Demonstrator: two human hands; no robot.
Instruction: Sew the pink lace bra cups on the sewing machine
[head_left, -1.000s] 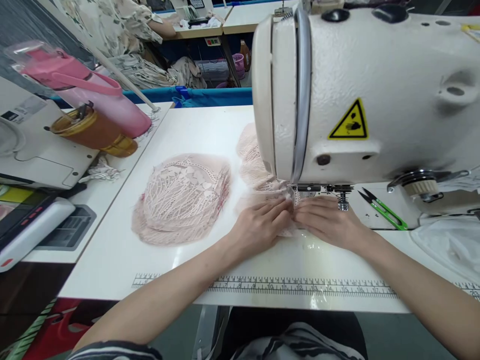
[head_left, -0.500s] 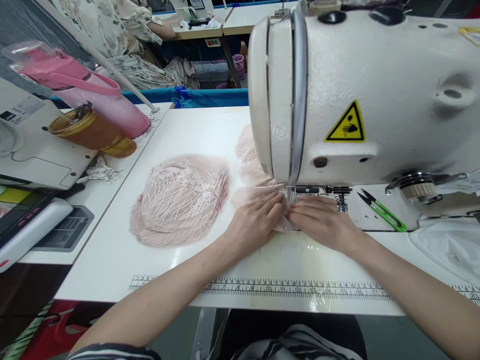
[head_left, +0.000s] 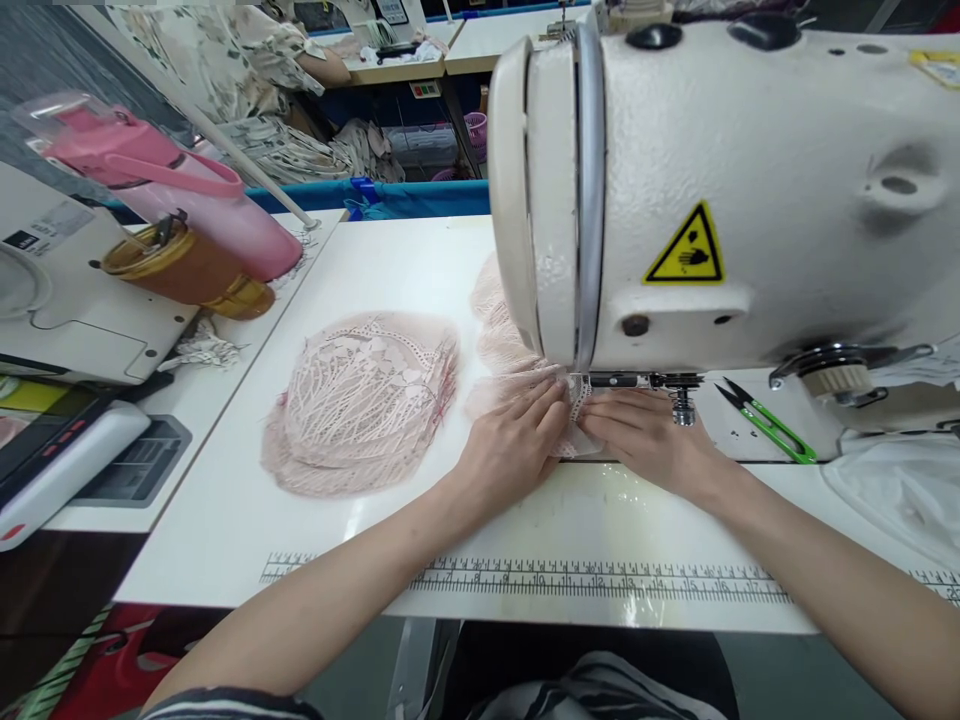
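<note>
I see room to slide a hand across the white tabletop behind the lace stack, but only a thin gap between that stack and the lace piece. The sewing machine head hangs low over the right hand, green snips lying just beyond.

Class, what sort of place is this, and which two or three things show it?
Probably a garment-sewing workshop: there is a sewing machine with pale pink lace at it, green snips nearby, and another person at a table beyond.
</note>
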